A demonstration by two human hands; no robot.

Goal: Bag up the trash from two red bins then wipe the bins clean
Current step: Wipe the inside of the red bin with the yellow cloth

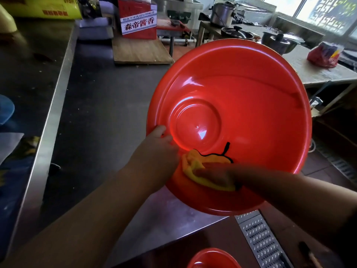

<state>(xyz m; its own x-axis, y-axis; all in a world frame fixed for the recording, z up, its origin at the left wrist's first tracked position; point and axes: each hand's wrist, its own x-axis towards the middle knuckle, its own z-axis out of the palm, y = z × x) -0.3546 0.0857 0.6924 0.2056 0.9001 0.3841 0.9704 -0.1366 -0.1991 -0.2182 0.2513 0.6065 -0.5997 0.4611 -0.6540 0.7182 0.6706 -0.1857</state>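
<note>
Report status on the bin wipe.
Left hand grips tilted red bin by rim. Right hand on yellow cloth inside bin, blurred, grip unclear. Second red bin below, untouched. Nothing in the way.

two bare forearms below the large round red plastic bin [241, 89], bare left hand [157, 145] at the bin's left rim, bare right hand [214, 174], blurred, low inside the bin

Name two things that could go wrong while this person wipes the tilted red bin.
1. Only the left hand holds the tilted bin at its rim; pushing the cloth with the right hand might twist it loose.
2. The bin reaches partly past the counter edge, so a slip could drop it to the floor.
</note>
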